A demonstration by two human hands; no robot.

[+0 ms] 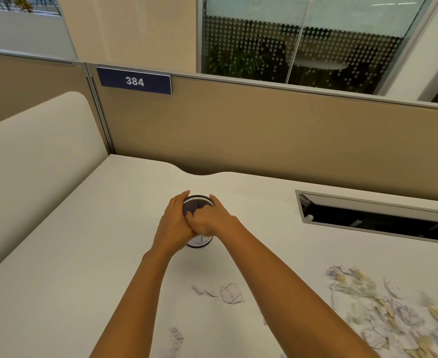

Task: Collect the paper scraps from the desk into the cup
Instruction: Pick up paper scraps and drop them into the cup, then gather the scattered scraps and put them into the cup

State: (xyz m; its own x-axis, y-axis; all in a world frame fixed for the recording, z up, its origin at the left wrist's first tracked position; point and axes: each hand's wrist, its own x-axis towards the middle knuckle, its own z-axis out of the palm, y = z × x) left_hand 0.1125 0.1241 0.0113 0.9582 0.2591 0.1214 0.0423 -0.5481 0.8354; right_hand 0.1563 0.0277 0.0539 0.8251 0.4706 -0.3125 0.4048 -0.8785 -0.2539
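1. Looking first at the cup point(198, 204), we find a black mesh cylinder standing upright on the white desk point(96, 254), around the middle of the scene.
2. We see the left hand point(172, 224) wrapped round its left side, fingers pressed together and curled against the mesh.
3. We see the right hand point(210, 220) gripping the right and near side, its curled fingers meeting those of the left hand in front of the cup.
4. Nearer than the cup, between the forearms, we note a printed scrap point(230, 294), with two thin slivers point(203, 291) just to its left.
5. A crumpled scrap point(177, 337) lies nearer still, by the left forearm.
6. At the near right we find the heap of paper scraps point(383, 313), white and tan, well apart from the cup.
7. To the far right of the cup we see a cable slot point(375, 218) sunk into the desk.
8. Beyond stands a beige partition point(264, 130) bearing a blue sign point(134, 81) that reads 384, and a white divider point(31, 164) stands along the left.
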